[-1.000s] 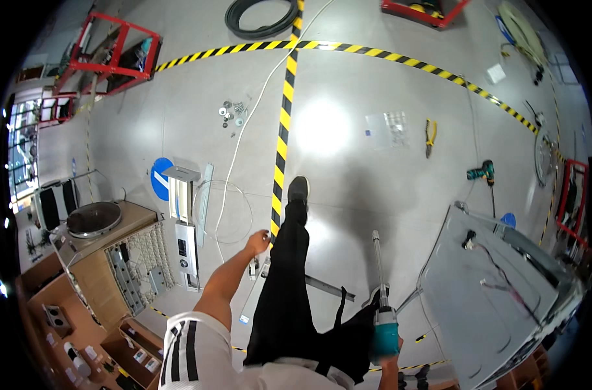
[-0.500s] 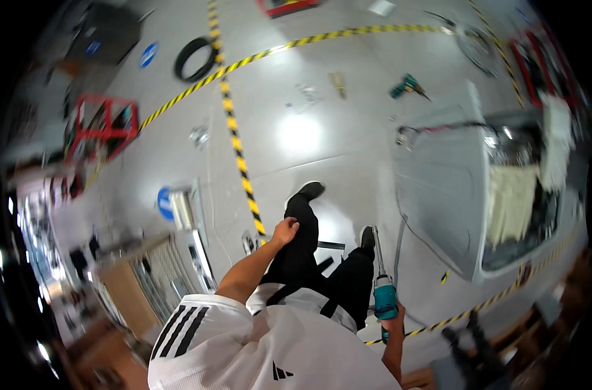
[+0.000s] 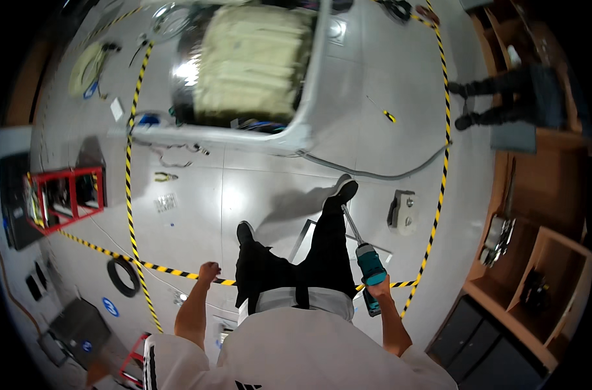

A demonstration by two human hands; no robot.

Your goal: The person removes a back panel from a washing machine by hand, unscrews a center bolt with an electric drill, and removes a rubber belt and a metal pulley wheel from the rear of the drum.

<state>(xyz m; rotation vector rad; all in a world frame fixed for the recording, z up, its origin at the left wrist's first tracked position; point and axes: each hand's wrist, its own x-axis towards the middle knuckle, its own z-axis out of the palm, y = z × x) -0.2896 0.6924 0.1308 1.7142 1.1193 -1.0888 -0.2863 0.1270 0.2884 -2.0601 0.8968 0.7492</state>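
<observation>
My right hand (image 3: pixel 379 288) is wrapped round the handle of a teal and black cordless drill (image 3: pixel 370 261). A long silver shaft runs from the drill's front and points forward, beside my right leg. My left hand (image 3: pixel 209 272) hangs by my left side with its fingers curled in and nothing seen in them. Ahead of me stands a large pale grey machine housing (image 3: pixel 296 138), its opening filled by a cream ribbed cover (image 3: pixel 253 65). Some wires show at the opening's near edge.
Pliers (image 3: pixel 166 177), a small bag of parts (image 3: pixel 166 203) and a screwdriver (image 3: pixel 389 117) lie on the floor. A grey hose (image 3: pixel 387 175) curves right from the housing. Left are a red rack (image 3: pixel 68 195) and a black ring (image 3: pixel 122 277); right, wooden shelving (image 3: pixel 536 188) and another person's legs (image 3: pixel 500 91).
My view has turned to the right, so the housing has gone from the right side to straight ahead. My legs have stepped on. The drill stays in my right hand.
</observation>
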